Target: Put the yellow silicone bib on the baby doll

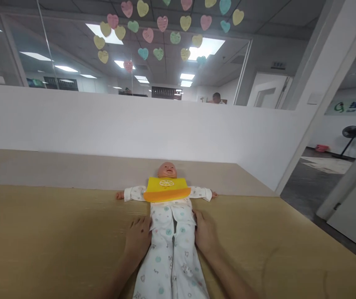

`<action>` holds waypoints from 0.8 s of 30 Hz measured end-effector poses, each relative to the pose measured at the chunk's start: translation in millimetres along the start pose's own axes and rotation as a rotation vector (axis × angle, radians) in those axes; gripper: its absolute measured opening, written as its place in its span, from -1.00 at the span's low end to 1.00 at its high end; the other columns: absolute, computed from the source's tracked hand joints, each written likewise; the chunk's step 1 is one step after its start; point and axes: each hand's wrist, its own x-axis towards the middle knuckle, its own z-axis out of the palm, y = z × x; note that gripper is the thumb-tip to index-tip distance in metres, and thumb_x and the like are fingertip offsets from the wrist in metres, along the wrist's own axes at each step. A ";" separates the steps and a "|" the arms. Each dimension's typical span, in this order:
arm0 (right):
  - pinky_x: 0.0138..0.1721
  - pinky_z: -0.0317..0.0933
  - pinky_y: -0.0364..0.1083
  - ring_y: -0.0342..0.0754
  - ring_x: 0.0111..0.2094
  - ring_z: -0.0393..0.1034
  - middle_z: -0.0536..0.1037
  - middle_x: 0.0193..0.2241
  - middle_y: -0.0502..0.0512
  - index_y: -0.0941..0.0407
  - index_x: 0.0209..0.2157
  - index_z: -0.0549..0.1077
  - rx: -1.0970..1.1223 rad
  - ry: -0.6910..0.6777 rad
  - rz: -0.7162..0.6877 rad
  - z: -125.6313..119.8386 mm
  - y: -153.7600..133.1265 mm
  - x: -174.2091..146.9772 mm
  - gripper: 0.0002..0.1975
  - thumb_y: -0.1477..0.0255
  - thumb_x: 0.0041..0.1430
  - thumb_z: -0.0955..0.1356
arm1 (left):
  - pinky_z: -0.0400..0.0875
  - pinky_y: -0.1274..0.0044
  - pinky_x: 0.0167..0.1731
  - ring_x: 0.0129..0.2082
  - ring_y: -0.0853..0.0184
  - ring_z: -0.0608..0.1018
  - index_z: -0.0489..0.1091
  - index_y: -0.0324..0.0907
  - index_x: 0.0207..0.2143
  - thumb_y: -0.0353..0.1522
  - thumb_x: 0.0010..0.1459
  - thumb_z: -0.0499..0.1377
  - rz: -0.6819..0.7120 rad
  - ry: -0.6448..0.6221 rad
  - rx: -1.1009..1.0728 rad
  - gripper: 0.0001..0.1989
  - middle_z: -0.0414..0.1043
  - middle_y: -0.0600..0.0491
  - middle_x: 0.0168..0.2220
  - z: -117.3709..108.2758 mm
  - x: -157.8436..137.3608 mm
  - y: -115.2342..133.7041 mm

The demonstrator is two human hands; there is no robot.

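While a doll (167,169) lies face up on the bench (56,245), its head toward the white wall (118,128), the left hand (138,236) rests against 1 side of its white patterned clothing (165,249) at about hip height, and the right hand (205,233) rests against the other side, near the hem. I cannot tell the grip of either hand: both meet the cloth's edges, but whether they pinch it or merely press alongside is hidden.

Judging by how things lie, the dressing looks well advanced. Both outstretched arms are sleeved, the cloth runs down past the lower edge of view, and a yellow bib (167,189) with an orange lower band lies across the chest, under the chin. What is left is harder to judge: the hem falls in 2 flaps with a dark gap between them, and any fastening behind the neck is out of sight.
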 end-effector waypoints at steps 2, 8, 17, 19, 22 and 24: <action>-0.12 0.21 -0.15 0.00 -0.10 0.41 0.50 -0.11 0.18 0.20 -0.04 0.33 0.155 0.021 0.055 4.4 -1.9 0.5 -0.58 0.63 0.02 0.19 | 0.23 0.39 -0.06 -0.04 0.18 0.38 0.38 -0.24 -0.10 -0.54 0.17 -0.05 0.010 -0.012 0.024 -0.69 0.40 -0.05 -0.07 -5.1 -3.1 2.0; -0.11 0.20 -0.16 0.00 -0.08 0.39 0.48 -0.10 0.19 0.21 -0.03 0.32 0.269 0.008 0.049 9.9 -2.7 -6.9 -0.60 0.60 0.04 0.23 | 0.31 0.41 -0.17 0.05 0.16 0.32 0.34 -0.23 -0.02 -0.51 0.25 -0.12 0.101 -0.024 0.097 -0.65 0.28 -0.12 0.06 -15.6 -8.8 4.9; -0.18 0.15 -0.10 0.08 -0.10 0.39 0.45 -0.06 0.25 0.23 0.07 0.26 -0.033 -0.075 0.024 -9.9 -12.2 -18.5 -0.55 0.60 0.11 0.20 | 0.26 0.42 -0.09 -0.02 0.17 0.41 0.36 -0.22 -0.10 -0.40 0.16 0.02 -0.111 -0.070 -0.094 -0.73 0.39 -0.05 -0.05 -6.5 -7.2 -22.9; -0.18 0.15 -0.10 0.09 -0.09 0.39 0.45 -0.06 0.25 0.23 0.08 0.25 -0.036 -0.088 0.028 -10.5 -13.3 -18.1 -0.55 0.57 0.11 0.22 | 0.27 0.40 -0.09 0.00 0.15 0.40 0.36 -0.20 -0.06 -0.41 0.18 -0.02 -0.112 -0.106 -0.101 -0.70 0.39 -0.04 -0.03 -9.0 -6.9 -24.5; -0.18 0.14 -0.11 0.06 -0.09 0.39 0.47 -0.08 0.20 0.19 0.07 0.27 -0.083 -0.110 0.055 -9.7 -11.5 -16.5 -0.54 0.61 0.10 0.20 | 0.28 0.38 -0.08 0.02 0.15 0.40 0.33 -0.25 -0.01 -0.49 0.17 -0.08 -0.083 -0.138 -0.053 -0.63 0.37 -0.09 0.00 -11.9 -6.1 -23.2; -0.18 0.13 -0.12 0.04 -0.10 0.40 0.49 -0.09 0.17 0.16 0.06 0.29 -0.121 -0.114 0.065 -9.3 -8.3 -15.2 -0.53 0.62 0.09 0.19 | 0.28 0.39 -0.07 0.04 0.16 0.38 0.30 -0.26 0.03 -0.52 0.15 -0.09 -0.037 -0.134 -0.018 -0.60 0.35 -0.11 0.02 -12.1 -5.6 -22.5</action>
